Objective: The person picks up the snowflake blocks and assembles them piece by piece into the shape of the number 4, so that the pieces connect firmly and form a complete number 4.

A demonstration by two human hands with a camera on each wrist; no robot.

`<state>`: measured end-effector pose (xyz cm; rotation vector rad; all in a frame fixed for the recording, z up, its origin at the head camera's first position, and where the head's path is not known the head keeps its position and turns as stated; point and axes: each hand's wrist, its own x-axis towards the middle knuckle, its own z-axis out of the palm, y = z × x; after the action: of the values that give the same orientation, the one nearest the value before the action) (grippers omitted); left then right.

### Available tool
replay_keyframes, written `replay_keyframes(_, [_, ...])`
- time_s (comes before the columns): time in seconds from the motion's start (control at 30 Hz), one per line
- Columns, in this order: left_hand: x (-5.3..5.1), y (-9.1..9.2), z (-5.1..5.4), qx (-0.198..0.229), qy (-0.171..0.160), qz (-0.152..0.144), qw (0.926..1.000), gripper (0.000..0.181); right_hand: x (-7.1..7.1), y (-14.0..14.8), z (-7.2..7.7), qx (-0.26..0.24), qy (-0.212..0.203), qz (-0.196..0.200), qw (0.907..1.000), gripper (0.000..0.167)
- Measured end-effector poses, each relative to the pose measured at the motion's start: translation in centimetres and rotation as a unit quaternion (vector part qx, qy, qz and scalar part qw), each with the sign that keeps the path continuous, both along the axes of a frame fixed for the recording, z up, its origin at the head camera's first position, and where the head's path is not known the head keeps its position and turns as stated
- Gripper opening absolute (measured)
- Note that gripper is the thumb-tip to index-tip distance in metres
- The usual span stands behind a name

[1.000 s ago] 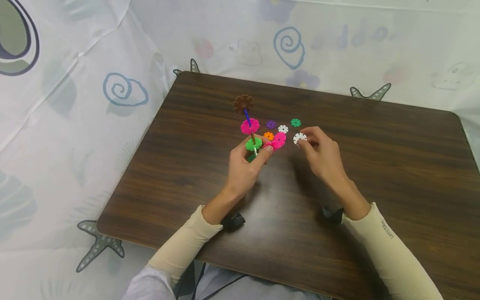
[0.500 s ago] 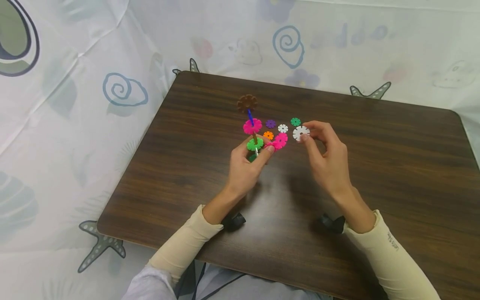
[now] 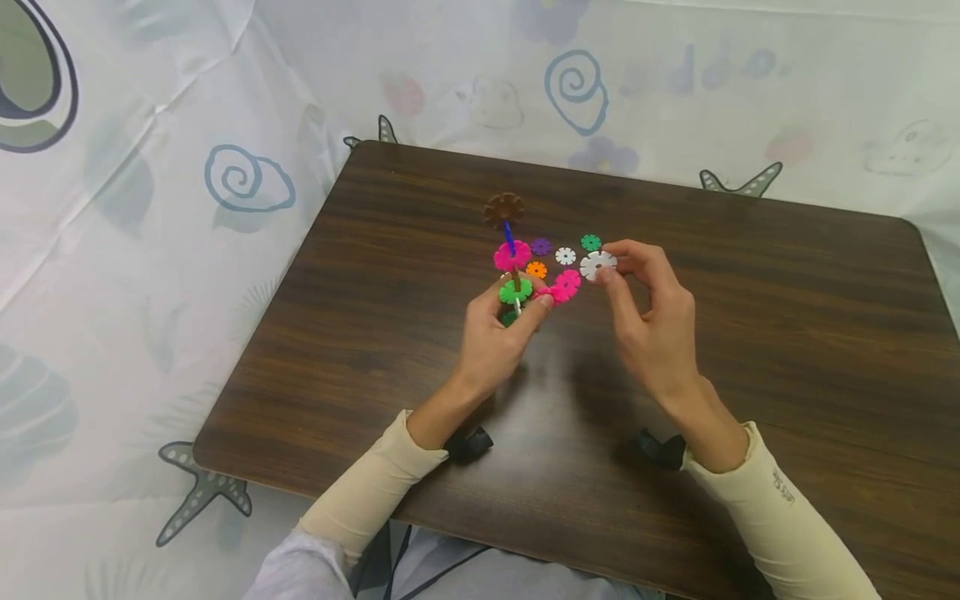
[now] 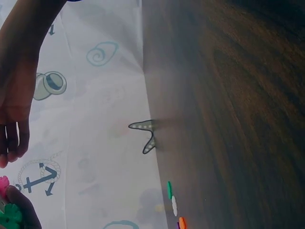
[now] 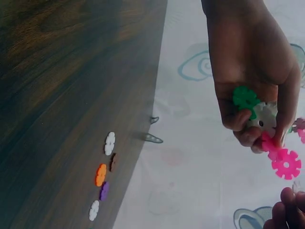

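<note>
My left hand (image 3: pixel 491 333) grips a branching chain of slotted-together, notched plastic discs. A brown disc (image 3: pixel 503 210) tops it, above a blue disc (image 3: pixel 509 239) seen edge-on, a pink disc (image 3: pixel 512 255) and a light green disc (image 3: pixel 515 291). Another pink disc (image 3: pixel 567 284) sticks out to the right. The right wrist view also reveals a dark green disc (image 5: pixel 246 97) and a white disc (image 5: pixel 263 117) inside the left hand's grasp. Between thumb and fingers, my right hand (image 3: pixel 660 325) pinches a loose white disc (image 3: pixel 597 267), close beside that outer pink disc but apart from it.
Loose discs lie on the brown wooden table (image 3: pixel 360 333) beyond the hands: a purple disc (image 3: pixel 541 247), an orange disc (image 3: pixel 536 270), a white disc (image 3: pixel 566 256) and a green disc (image 3: pixel 591 242). A printed cloth (image 3: pixel 465 67) hangs behind the table.
The right hand has lifted the white disc off the table side and brought it slightly left. The left hand's chain has shifted a little to the right, towards it.
</note>
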<state>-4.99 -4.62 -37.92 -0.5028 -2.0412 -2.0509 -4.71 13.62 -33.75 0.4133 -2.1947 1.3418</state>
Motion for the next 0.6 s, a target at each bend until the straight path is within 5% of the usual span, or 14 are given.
replay_keyframes(0.6, [-0.07,-0.03,0.19,0.006,0.015,0.005,0.9999,0.010,-0.01,-0.99,0.00,0.017,0.045,0.015,0.9987,0.024])
